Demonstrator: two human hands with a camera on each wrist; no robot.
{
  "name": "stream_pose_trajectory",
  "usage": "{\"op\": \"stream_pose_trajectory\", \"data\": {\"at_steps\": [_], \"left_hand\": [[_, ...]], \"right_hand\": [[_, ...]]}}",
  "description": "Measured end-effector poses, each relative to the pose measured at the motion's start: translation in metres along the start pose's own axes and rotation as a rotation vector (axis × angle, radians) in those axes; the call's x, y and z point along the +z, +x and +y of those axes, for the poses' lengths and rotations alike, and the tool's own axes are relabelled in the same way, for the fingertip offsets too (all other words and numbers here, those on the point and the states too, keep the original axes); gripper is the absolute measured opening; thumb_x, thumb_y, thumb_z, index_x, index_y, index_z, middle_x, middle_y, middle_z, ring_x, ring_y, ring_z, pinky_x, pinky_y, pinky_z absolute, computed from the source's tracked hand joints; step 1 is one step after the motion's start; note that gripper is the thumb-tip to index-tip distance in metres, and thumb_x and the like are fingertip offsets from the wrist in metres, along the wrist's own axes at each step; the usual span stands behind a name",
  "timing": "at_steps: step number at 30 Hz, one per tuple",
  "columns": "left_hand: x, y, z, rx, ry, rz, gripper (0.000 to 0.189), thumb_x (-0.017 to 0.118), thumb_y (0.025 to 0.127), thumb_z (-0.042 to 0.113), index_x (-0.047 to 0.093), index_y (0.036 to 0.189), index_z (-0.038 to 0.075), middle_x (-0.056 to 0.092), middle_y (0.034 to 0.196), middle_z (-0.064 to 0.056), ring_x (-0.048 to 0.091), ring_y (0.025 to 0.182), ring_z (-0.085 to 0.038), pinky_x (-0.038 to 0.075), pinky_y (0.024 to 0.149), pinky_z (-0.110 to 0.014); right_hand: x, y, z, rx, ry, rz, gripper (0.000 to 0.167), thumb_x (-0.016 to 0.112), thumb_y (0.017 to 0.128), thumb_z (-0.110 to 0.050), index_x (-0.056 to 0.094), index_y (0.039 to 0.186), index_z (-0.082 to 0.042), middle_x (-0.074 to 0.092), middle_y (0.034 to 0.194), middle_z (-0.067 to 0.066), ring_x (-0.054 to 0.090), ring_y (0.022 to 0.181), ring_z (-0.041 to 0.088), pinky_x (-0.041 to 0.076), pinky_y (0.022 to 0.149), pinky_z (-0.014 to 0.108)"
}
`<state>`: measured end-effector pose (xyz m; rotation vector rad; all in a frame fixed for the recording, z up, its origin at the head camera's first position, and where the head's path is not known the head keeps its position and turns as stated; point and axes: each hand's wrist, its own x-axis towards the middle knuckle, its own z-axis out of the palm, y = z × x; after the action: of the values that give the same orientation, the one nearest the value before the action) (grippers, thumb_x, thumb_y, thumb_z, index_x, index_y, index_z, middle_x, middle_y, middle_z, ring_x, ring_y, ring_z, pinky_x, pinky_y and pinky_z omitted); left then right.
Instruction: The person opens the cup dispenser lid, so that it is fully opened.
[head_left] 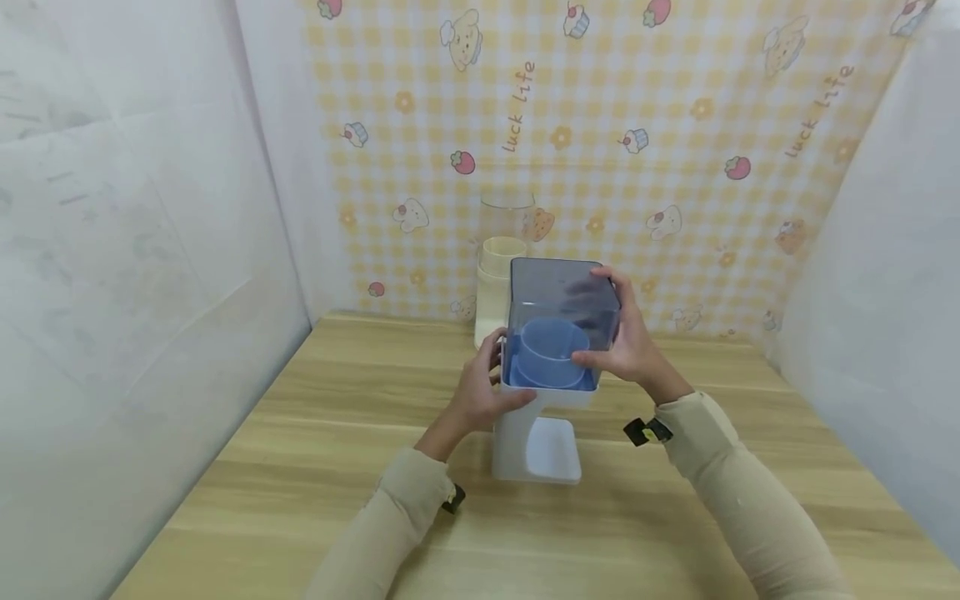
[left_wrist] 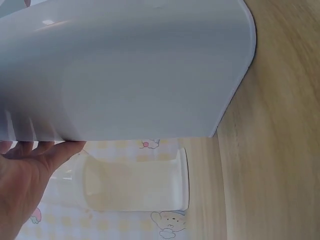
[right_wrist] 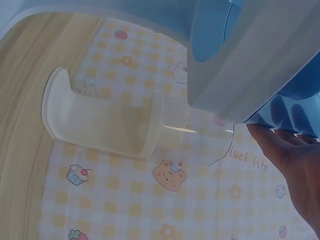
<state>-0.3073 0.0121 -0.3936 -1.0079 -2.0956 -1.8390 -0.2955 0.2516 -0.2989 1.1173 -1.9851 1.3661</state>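
In the middle of the table stands a white dispenser base (head_left: 513, 446) with a flat tray foot (head_left: 553, 450). On its top sits a smoky, see-through square container (head_left: 543, 282), with a blue round ring (head_left: 553, 346) showing inside. My left hand (head_left: 480, 390) grips the top of the base from the left, thumb at the front rim. My right hand (head_left: 632, 343) holds the container from the right, thumb on the near side and fingers at the upper back edge. In the right wrist view its fingertips (right_wrist: 267, 137) touch the blue-tinted wall.
Behind the base stands a cream dispenser (head_left: 491, 296) with a clear cylinder (head_left: 507, 212) on top, near the back wall. A checked yellow cloth (head_left: 600, 183) covers that wall. White sheets (head_left: 135, 250) hang at both sides of the wooden table (head_left: 300, 467).
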Motion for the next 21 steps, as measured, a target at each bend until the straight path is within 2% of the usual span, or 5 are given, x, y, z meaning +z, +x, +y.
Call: {"op": "stream_pose_trajectory", "data": {"at_steps": [9,14,21], "left_hand": [[0.004,0.002,0.002,0.041,-0.005,-0.015,0.123,0.074,0.063,0.079,0.031,0.149,0.002,0.057,0.131,-0.023,0.062,0.114,-0.035,0.056,0.087,-0.045],[0.004,0.001,0.000,0.052,-0.019,-0.003,0.120,0.075,0.064,0.076,0.032,0.149,0.003,0.057,0.130,-0.023,0.062,0.114,-0.035,0.056,0.087,-0.045],[0.002,-0.003,-0.002,0.074,-0.042,-0.016,0.115,0.080,0.070,0.064,0.029,0.152,0.002,0.055,0.134,-0.025,0.058,0.119,-0.037,0.053,0.093,-0.049]], "right_hand": [[-0.006,0.005,-0.004,0.061,0.111,0.003,0.099,0.087,0.074,-0.043,0.029,0.147,-0.012,0.039,0.138,0.008,0.052,0.115,0.030,0.049,0.090,0.032],[-0.005,0.006,-0.007,0.059,0.157,-0.012,0.099,0.088,0.074,-0.039,0.027,0.148,-0.012,0.039,0.138,0.009,0.056,0.115,0.027,0.052,0.089,0.034],[-0.014,0.005,-0.013,0.036,0.187,0.097,0.100,0.089,0.070,-0.042,0.030,0.146,-0.015,0.039,0.138,0.010,0.054,0.115,0.026,0.053,0.088,0.034]]}}
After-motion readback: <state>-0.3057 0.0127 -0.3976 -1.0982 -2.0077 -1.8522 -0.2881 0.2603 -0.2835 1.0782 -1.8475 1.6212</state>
